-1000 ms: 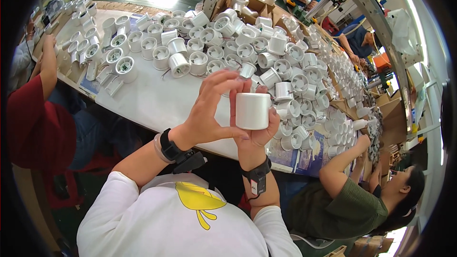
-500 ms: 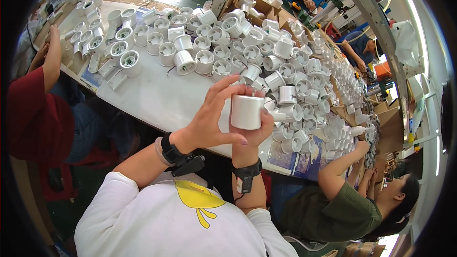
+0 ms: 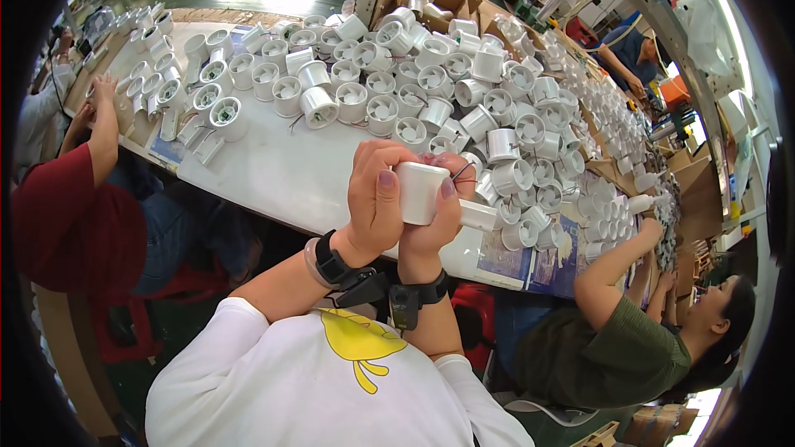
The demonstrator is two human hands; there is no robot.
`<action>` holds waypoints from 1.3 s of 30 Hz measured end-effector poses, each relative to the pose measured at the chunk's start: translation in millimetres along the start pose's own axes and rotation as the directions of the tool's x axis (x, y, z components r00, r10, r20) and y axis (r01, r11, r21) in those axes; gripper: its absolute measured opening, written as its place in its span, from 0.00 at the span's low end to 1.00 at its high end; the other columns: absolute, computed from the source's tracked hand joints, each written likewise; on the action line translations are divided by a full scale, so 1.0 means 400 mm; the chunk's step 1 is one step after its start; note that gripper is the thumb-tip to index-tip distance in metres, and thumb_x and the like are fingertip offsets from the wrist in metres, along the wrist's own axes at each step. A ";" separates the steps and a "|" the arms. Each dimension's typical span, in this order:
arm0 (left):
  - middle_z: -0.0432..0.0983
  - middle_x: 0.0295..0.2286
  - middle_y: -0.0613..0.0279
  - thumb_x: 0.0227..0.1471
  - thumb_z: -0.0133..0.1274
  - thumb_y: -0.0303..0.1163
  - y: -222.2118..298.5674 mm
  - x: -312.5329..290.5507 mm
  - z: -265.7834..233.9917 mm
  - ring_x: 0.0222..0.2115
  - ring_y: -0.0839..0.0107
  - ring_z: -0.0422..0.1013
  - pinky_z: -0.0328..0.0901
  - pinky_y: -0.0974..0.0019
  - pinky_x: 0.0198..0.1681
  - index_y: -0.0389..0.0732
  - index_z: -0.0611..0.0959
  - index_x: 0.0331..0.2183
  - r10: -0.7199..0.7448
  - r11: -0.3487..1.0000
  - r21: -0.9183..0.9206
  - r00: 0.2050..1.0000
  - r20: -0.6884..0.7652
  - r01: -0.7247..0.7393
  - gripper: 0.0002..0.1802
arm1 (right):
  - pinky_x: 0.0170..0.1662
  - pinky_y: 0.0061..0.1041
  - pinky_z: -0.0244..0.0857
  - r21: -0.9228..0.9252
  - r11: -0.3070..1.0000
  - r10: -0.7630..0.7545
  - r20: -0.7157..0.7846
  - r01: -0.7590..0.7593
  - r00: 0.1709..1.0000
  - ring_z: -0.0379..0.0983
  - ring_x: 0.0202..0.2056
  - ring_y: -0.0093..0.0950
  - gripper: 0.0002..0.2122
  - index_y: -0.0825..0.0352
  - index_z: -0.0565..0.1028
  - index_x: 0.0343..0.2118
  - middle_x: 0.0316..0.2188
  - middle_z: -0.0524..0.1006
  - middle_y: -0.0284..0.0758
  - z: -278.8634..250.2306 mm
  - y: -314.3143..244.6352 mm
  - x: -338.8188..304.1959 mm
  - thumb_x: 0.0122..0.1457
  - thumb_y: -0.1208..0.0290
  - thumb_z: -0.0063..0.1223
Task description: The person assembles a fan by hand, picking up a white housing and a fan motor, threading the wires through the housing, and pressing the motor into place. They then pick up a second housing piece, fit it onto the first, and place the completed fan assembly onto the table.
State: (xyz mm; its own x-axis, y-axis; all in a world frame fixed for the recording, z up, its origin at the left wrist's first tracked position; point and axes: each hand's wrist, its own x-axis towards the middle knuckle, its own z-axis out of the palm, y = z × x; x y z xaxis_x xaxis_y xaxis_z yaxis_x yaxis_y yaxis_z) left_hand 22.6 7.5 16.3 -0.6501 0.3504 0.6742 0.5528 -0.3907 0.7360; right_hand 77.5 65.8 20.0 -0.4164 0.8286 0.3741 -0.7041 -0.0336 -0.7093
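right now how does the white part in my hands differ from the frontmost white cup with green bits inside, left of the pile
The white part is held off the table between the left hand and right hand, while the white cup stands on it. The white part shows a smooth outer surface, no opening visible; the white cup shows its open top and green bits inside. Both are white.
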 end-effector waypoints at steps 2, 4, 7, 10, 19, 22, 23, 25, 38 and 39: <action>0.70 0.41 0.50 0.59 0.43 0.43 0.007 0.005 0.000 0.42 0.54 0.66 0.60 0.59 0.49 0.35 0.74 0.42 0.009 0.998 0.066 0.996 0.084 -0.015 0.20 | 0.53 0.31 0.61 0.091 0.995 0.038 0.040 -0.041 0.998 0.67 0.42 0.29 0.15 0.68 0.66 0.38 0.36 0.68 0.36 -0.022 -0.002 0.011 0.56 0.60 0.50; 0.69 0.43 0.49 0.57 0.46 0.45 0.007 0.010 0.006 0.45 0.55 0.66 0.60 0.59 0.51 0.35 0.71 0.45 0.056 0.996 0.067 0.993 0.107 -0.063 0.23 | 0.54 0.32 0.61 0.132 0.990 0.046 0.060 -0.053 0.997 0.68 0.41 0.29 0.16 0.68 0.67 0.38 0.35 0.68 0.36 -0.032 -0.005 0.026 0.57 0.59 0.50; 0.65 0.49 0.48 0.53 0.52 0.50 0.002 0.007 0.015 0.50 0.55 0.64 0.58 0.60 0.54 0.36 0.67 0.51 0.134 0.988 0.064 0.981 0.142 -0.144 0.33 | 0.56 0.34 0.64 0.799 0.478 0.385 0.184 -0.366 0.905 0.70 0.38 0.30 0.19 0.68 0.67 0.38 0.33 0.71 0.36 -0.050 -0.008 0.049 0.57 0.54 0.50; 0.64 0.51 0.49 0.44 0.64 0.46 -0.022 -0.009 0.000 0.54 0.54 0.61 0.56 0.59 0.58 0.37 0.62 0.56 0.034 0.962 0.251 0.961 0.276 -0.106 0.44 | 0.55 0.33 0.66 0.848 0.375 0.485 0.165 -0.375 0.859 0.71 0.37 0.30 0.21 0.68 0.68 0.38 0.33 0.72 0.37 -0.075 0.015 0.041 0.57 0.51 0.50; 0.64 0.52 0.53 0.41 0.67 0.40 -0.034 -0.021 0.011 0.55 0.64 0.61 0.56 0.60 0.59 0.38 0.62 0.57 -0.167 0.962 -0.119 0.879 0.447 0.244 0.46 | 0.64 0.33 0.50 0.890 0.054 0.296 0.419 -0.453 0.858 0.57 0.58 0.31 0.17 0.66 0.63 0.51 0.53 0.63 0.35 -0.122 0.050 -0.013 0.66 0.60 0.39; 0.64 0.52 0.54 0.40 0.68 0.40 -0.024 -0.017 0.006 0.56 0.65 0.60 0.56 0.61 0.58 0.38 0.61 0.57 -0.175 0.967 -0.086 0.869 0.462 0.241 0.47 | 0.52 0.29 0.63 0.821 0.377 0.492 0.214 -0.428 0.844 0.67 0.48 0.31 0.19 0.67 0.69 0.41 0.43 0.70 0.36 -0.115 0.047 0.010 0.61 0.52 0.45; 0.64 0.52 0.54 0.40 0.68 0.40 -0.025 -0.019 0.008 0.56 0.65 0.60 0.56 0.61 0.58 0.38 0.61 0.57 -0.177 0.966 -0.085 0.869 0.462 0.242 0.47 | 0.46 0.27 0.70 0.739 0.521 0.556 0.086 -0.427 0.827 0.73 0.43 0.31 0.22 0.67 0.72 0.35 0.38 0.74 0.36 -0.108 0.043 0.015 0.58 0.47 0.48; 0.65 0.51 0.53 0.38 0.69 0.40 -0.026 -0.023 0.012 0.52 0.59 0.63 0.58 0.59 0.56 0.39 0.63 0.55 -0.138 0.975 -0.103 0.903 0.406 0.195 0.47 | 0.47 0.28 0.68 0.771 0.482 0.541 0.111 -0.415 0.834 0.72 0.44 0.31 0.22 0.66 0.72 0.35 0.39 0.74 0.36 -0.131 0.058 0.010 0.57 0.46 0.49; 0.66 0.52 0.59 0.52 0.58 0.40 0.001 -0.024 -0.020 0.53 0.69 0.63 0.58 0.65 0.56 0.38 0.64 0.56 -0.349 0.850 -0.164 0.768 0.537 0.501 0.35 | 0.57 0.32 0.56 0.340 0.917 0.177 0.117 -0.207 0.977 0.64 0.52 0.33 0.21 0.66 0.76 0.32 0.51 0.69 0.41 -0.144 0.039 0.050 0.50 0.50 0.48; 0.66 0.52 0.59 0.52 0.58 0.40 -0.002 -0.024 -0.021 0.53 0.69 0.63 0.58 0.65 0.56 0.38 0.64 0.56 -0.349 0.852 -0.161 0.769 0.536 0.498 0.35 | 0.57 0.31 0.56 0.233 0.957 0.147 0.133 -0.175 0.980 0.64 0.51 0.33 0.20 0.67 0.76 0.31 0.53 0.68 0.41 -0.141 0.036 0.050 0.50 0.51 0.48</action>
State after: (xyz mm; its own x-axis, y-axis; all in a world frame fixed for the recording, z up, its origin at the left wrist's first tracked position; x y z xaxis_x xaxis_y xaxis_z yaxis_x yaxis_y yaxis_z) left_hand 24.1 -2.7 8.8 -0.4132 0.8619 0.2939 0.0631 -0.2949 0.9534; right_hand 91.2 113.5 -16.4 -0.5882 0.7329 0.3419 -0.7346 -0.3074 -0.6048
